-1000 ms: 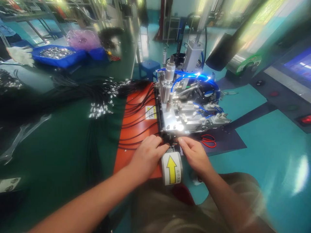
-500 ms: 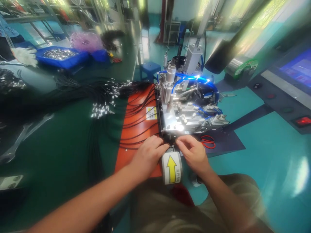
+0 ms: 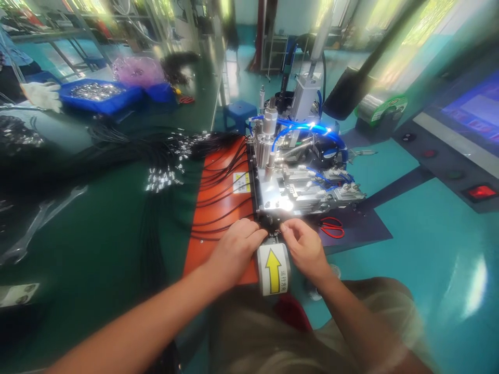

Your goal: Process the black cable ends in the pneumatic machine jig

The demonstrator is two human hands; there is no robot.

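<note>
A metal machine (image 3: 280,192) with pistons and blue air tubes stands in front of me. Both my hands are at its near end, just above a white cover with a yellow arrow (image 3: 274,270). My left hand (image 3: 239,246) is closed, fingers bent down at the machine's edge; what they grip is hidden. My right hand (image 3: 306,246) pinches thumb to forefinger close to the same spot, on something too small to name. Several black cables (image 3: 222,202) run across the orange plate (image 3: 214,249) into the machine's left side.
Cable bundles with shiny metal ends (image 3: 161,177) lie on the green table, near a wrench (image 3: 29,234). Red-handled scissors (image 3: 332,227) lie right of my hands. A blue tray (image 3: 113,104) of metal parts sits far left, by a person's gloved hand (image 3: 42,95). A screen (image 3: 475,114) stands right.
The view has shifted slightly. My right hand has moved a little left and nearer my left hand, its fingers still pinched. My left hand keeps its place at the machine's edge.
</note>
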